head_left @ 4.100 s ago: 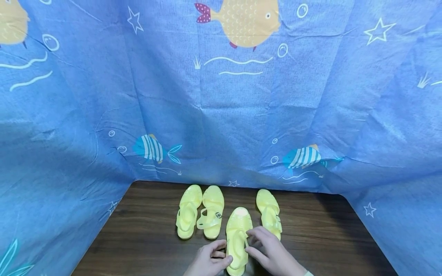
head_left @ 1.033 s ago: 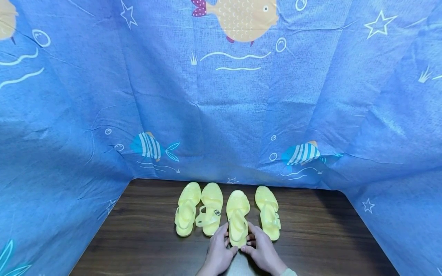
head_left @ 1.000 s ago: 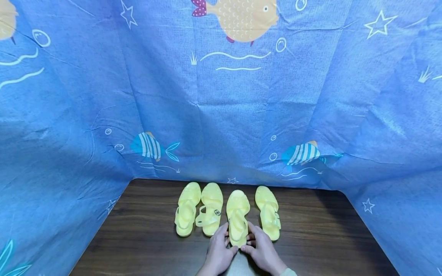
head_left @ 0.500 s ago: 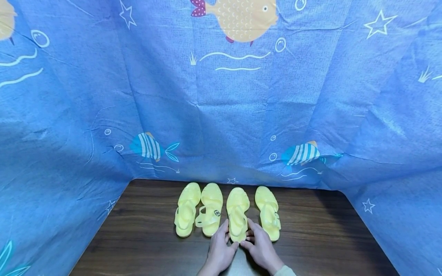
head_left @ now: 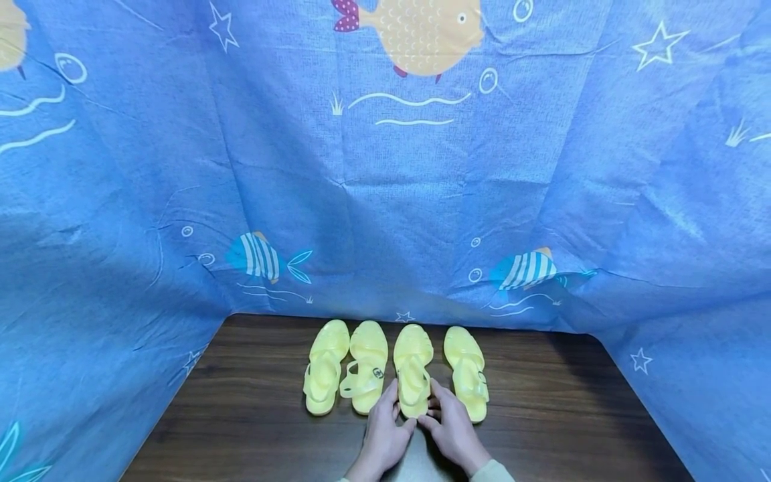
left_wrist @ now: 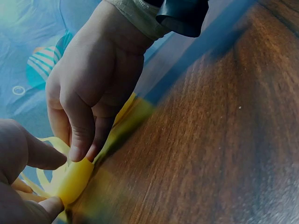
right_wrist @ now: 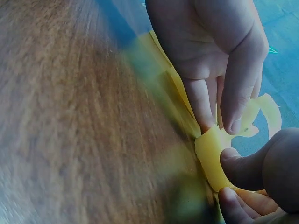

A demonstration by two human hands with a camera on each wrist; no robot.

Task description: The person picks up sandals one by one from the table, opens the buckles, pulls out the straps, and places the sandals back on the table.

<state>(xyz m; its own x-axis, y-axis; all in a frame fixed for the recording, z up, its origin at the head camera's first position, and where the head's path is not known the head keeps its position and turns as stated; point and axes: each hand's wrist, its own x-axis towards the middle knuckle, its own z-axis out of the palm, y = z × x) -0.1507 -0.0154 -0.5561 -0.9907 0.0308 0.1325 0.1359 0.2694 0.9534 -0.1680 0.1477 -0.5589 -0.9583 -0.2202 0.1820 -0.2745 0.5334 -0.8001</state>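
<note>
A yellow jelly sandal stands toe away from me on the dark wooden table, third from the left in a row of matching sandals. My left hand grips its heel from the left and my right hand from the right, thumbs close together behind it. In the left wrist view, the fingers of both hands lie against the sandal's heel, with the strap standing up above it. The right wrist view shows the same heel between my hands. Some fingers are hidden behind the sandal.
Left of the held sandal stand two sandals, the outer one and one with a dark mark. Another sandal stands to the right. A blue fish-print cloth encloses the table's back and sides.
Both hands have moved the held sandal away from me, from nearer the front into line with the others. The hands were looser around it at first; the other sandals stay put.
</note>
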